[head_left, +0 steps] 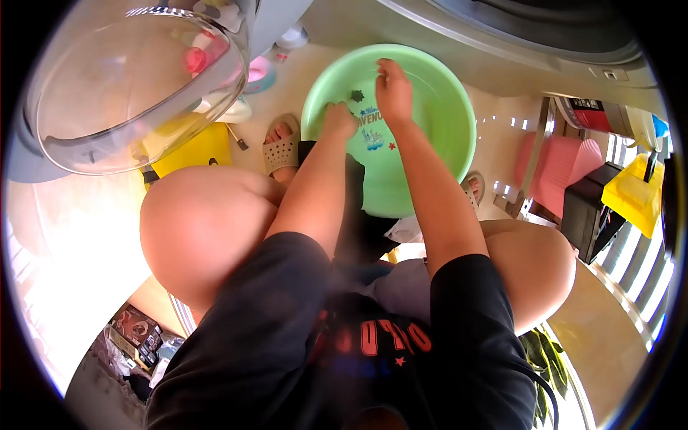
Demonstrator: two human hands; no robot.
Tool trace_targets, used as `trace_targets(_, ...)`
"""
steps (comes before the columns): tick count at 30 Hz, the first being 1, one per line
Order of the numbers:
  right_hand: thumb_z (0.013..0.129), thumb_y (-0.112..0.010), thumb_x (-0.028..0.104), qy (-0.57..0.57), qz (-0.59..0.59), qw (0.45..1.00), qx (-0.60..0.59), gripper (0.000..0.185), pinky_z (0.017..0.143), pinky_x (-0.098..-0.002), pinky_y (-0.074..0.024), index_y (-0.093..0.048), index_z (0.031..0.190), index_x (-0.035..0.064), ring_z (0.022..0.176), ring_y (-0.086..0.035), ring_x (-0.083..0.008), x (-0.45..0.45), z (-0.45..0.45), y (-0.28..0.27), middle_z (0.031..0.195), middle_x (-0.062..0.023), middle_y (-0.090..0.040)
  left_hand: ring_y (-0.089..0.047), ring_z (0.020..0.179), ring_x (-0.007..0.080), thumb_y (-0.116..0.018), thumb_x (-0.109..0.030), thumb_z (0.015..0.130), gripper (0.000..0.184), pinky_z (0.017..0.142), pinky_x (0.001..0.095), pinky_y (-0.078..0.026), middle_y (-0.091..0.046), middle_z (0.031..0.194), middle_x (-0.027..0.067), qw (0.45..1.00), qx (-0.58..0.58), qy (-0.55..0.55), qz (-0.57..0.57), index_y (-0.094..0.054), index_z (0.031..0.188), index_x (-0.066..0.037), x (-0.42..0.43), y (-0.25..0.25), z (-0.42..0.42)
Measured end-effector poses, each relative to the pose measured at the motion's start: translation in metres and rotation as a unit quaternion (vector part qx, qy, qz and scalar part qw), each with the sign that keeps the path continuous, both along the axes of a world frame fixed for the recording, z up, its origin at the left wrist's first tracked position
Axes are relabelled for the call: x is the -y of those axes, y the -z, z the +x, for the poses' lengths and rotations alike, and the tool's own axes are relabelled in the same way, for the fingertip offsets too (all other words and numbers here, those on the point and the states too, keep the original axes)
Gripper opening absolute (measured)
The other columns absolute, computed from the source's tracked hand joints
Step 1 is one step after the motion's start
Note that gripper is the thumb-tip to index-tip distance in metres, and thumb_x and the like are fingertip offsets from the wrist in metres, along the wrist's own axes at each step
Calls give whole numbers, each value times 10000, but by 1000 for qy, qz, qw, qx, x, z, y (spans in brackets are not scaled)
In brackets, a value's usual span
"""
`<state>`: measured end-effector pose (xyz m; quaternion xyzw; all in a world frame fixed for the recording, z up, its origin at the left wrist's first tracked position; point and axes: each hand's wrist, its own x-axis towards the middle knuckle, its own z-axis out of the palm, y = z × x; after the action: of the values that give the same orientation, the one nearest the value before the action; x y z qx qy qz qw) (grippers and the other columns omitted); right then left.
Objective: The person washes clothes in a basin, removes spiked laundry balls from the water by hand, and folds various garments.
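A round light-green plastic basin (437,172) stands on the floor between my feet, with printed lettering, stars and a small picture on its inside. My left hand (340,122) is over the basin's left part, its fingers curled closed; whatever they may hold is hidden. My right hand (395,92) is farther forward over the basin, with fingers loosely bent and a little apart and nothing visible in them. Dark cloth (352,190) lies under my left forearm, across the basin's near left edge; I cannot tell whether it reaches my left hand.
At upper left is a washing machine's clear round door (107,93), swung open; the machine's opening (552,43) is at upper right. Right of the basin are a pink ribbed container (559,172), a black box (591,204) and a yellow plastic piece (634,193). Leaves (548,362) show at lower right.
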<state>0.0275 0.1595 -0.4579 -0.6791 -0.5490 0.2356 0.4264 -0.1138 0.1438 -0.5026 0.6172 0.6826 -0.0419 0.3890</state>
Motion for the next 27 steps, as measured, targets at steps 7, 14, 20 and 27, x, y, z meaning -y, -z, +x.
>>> trace_targets(7, 842, -597, 127, -212, -302, 909, 193, 407, 999, -426, -473, -608, 1246, 174, 1204, -518, -378, 1, -31, 43, 1389, -132, -436, -553, 1125, 409, -608, -166, 833, 372, 966, 450, -452, -596, 1187, 241, 998, 22, -49, 30, -603, 1183, -41, 10, 49, 13)
trace_targets(14, 773, -709, 215, -151, -467, 871, 6, 495, 929, -423, -502, -557, 1194, 3, 1105, -599, -380, -25, -29, 72, 1169, -226, -602, -614, 1039, 305, -622, -99, 805, 239, 939, 461, -439, -709, 1021, 140, 991, 41, -119, 46, -718, 1018, -50, 7, 37, 22)
trace_targets(20, 787, -664, 39, -47, -413, 855, -311, 324, 772, -358, -561, -536, 1084, 19, 877, -642, -232, 3, -1, 86, 981, -134, -626, -685, 703, 322, -574, -28, 812, 257, 615, 403, -538, -691, 871, 232, 904, 270, -321, -78, -712, 1026, 8, -2, 41, 12)
trace_targets(27, 823, -604, 13, 26, -342, 775, -531, 217, 764, -400, -567, -530, 1026, 30, 865, -646, -257, 6, 28, 27, 941, -114, -604, -660, 1012, 272, -453, 64, 891, 462, 875, 360, -553, -596, 1187, 185, 857, 393, -267, -200, -534, 1330, -55, -30, -43, 15)
